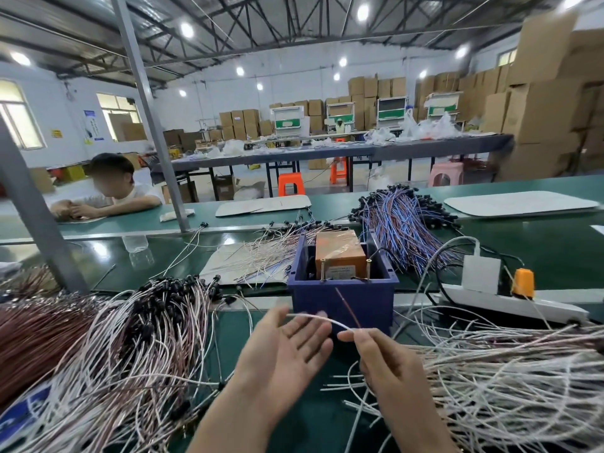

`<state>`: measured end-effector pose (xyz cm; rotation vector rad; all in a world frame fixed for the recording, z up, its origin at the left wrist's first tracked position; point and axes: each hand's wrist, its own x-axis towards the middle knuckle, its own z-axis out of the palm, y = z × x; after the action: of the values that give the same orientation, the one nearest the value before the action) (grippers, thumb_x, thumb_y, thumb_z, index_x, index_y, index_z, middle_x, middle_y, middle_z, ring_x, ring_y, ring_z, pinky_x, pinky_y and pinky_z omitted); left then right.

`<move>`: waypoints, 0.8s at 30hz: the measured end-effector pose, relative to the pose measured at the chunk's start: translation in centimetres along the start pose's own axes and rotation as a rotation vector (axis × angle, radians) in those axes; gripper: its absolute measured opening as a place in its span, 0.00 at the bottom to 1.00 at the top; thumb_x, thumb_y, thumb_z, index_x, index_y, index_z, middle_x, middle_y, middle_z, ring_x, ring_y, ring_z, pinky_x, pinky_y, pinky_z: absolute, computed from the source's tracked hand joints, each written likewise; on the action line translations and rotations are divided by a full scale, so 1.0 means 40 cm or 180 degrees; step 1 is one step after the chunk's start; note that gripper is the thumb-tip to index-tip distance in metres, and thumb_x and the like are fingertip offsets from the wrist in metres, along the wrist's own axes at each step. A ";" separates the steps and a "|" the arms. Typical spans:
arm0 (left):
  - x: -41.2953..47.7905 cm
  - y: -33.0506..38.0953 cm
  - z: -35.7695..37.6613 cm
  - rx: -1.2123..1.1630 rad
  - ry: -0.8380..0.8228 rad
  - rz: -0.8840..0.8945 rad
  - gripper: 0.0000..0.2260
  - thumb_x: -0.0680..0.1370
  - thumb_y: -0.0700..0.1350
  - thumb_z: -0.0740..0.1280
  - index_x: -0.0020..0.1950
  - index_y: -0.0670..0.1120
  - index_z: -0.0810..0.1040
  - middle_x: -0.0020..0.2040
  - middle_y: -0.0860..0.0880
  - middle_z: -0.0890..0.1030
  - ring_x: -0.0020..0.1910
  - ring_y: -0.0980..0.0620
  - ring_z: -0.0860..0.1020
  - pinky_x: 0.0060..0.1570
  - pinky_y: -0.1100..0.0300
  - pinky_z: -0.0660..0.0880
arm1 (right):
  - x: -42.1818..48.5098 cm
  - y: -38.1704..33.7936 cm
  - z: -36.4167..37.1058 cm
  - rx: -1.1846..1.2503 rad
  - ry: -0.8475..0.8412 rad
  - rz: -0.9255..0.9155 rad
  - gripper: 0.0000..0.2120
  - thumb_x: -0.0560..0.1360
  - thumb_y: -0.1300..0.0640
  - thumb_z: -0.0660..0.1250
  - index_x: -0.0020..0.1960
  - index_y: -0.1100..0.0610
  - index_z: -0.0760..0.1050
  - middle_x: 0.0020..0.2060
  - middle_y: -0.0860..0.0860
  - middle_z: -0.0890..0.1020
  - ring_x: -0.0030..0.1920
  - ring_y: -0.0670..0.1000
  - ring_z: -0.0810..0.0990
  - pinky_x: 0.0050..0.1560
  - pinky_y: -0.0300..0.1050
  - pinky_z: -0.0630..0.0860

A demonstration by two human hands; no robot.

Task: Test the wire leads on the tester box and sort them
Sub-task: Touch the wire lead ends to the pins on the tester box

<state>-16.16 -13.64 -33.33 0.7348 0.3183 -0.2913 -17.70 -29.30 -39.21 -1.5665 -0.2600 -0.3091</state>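
Note:
The blue tester box (pixel 343 295) stands on the green bench, with an orange unit (pixel 340 255) and two upright metal pins inside. Just in front of it my right hand (pixel 385 364) pinches a wire lead (pixel 318 318); its white strand arcs left and its brown strand points up toward the box. My left hand (pixel 287 354) is spread palm-up under the white strand, fingertips near it. A big pile of white and brown leads with black ends (pixel 130 338) lies at the left. Another pile of white leads (pixel 506 371) lies at the right.
A white power strip (pixel 510 300) with an orange plug sits right of the box. Blue-and-brown leads (pixel 402 223) and thin pink leads on a card (pixel 261 256) lie behind it. A grey metal post (pixel 36 217) rises at the left. A person sits across the bench.

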 end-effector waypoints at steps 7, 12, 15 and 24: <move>0.034 0.048 -0.030 0.0765 0.1017 0.2035 0.13 0.87 0.46 0.53 0.53 0.45 0.77 0.29 0.53 0.66 0.24 0.58 0.65 0.33 0.59 0.67 | -0.001 0.003 -0.009 -0.0279 0.0712 0.0092 0.13 0.79 0.42 0.59 0.49 0.37 0.82 0.23 0.46 0.66 0.25 0.44 0.62 0.25 0.38 0.59; 0.077 -0.055 -0.033 0.2144 0.1154 0.3194 0.13 0.85 0.52 0.54 0.54 0.51 0.77 0.33 0.51 0.69 0.31 0.54 0.66 0.33 0.56 0.67 | 0.009 0.029 -0.015 -0.0549 0.1278 0.0130 0.13 0.83 0.46 0.53 0.59 0.36 0.75 0.24 0.43 0.72 0.24 0.42 0.68 0.30 0.44 0.67; 0.105 -0.083 -0.036 0.1913 0.0988 0.3236 0.13 0.84 0.53 0.55 0.51 0.48 0.75 0.32 0.52 0.76 0.28 0.56 0.69 0.29 0.61 0.69 | 0.016 0.033 -0.013 -0.0480 0.1410 0.0105 0.15 0.79 0.40 0.52 0.64 0.37 0.68 0.28 0.40 0.77 0.27 0.41 0.73 0.34 0.47 0.70; 0.172 -0.118 -0.023 0.2195 0.1117 0.3470 0.12 0.81 0.61 0.55 0.48 0.56 0.71 0.37 0.52 0.82 0.27 0.56 0.76 0.29 0.62 0.74 | 0.070 0.047 0.030 -0.0665 0.1665 0.0021 0.08 0.80 0.41 0.56 0.50 0.43 0.69 0.38 0.37 0.82 0.31 0.44 0.80 0.32 0.40 0.71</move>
<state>-11.78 -17.35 -39.47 1.5279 0.1002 0.8141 -14.38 -28.22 -39.97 -1.6291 0.1908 -0.7429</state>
